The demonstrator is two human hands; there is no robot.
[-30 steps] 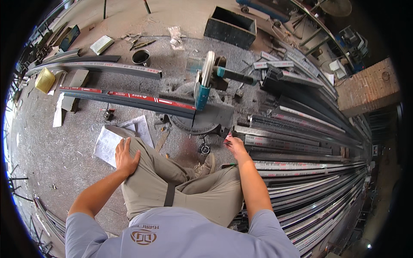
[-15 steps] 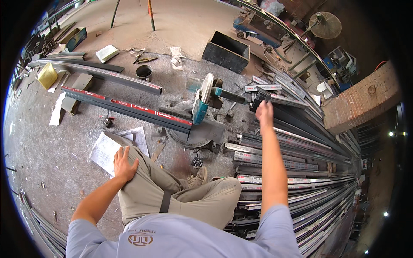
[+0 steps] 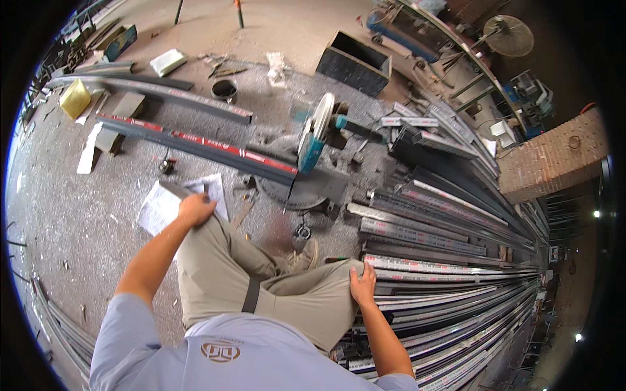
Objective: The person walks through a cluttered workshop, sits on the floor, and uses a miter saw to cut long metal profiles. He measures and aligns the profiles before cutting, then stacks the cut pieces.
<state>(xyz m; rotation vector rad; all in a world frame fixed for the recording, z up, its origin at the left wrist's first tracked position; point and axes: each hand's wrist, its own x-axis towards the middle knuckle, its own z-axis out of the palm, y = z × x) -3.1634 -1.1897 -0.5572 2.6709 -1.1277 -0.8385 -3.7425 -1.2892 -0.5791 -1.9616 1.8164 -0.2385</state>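
Both flat palms, left hand point(image 3: 195, 210) and right hand point(image 3: 362, 285), rest on khaki-trousered knees point(image 3: 215, 242).

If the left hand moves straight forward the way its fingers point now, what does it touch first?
Probably the sheets of paper on the floor just past the knee where the left hand rests; farther along lies the long metal bar. Depth is unclear.

Worn on the head, looking steeply down over the lap and out across a workshop floor point(image 3: 78, 215). Wide fisheye, so straight bars bow toward the rim. Closest at six o'clock: shirt and folded legs. Left hand point(image 3: 195, 210) at nine, right hand point(image 3: 362, 285) near five. Chop saw point(image 3: 317, 140) farther out at twelve. Stacked metal profiles point(image 3: 450, 260) running toward three, far ends probably too dim to read. One view only, nothing shared.
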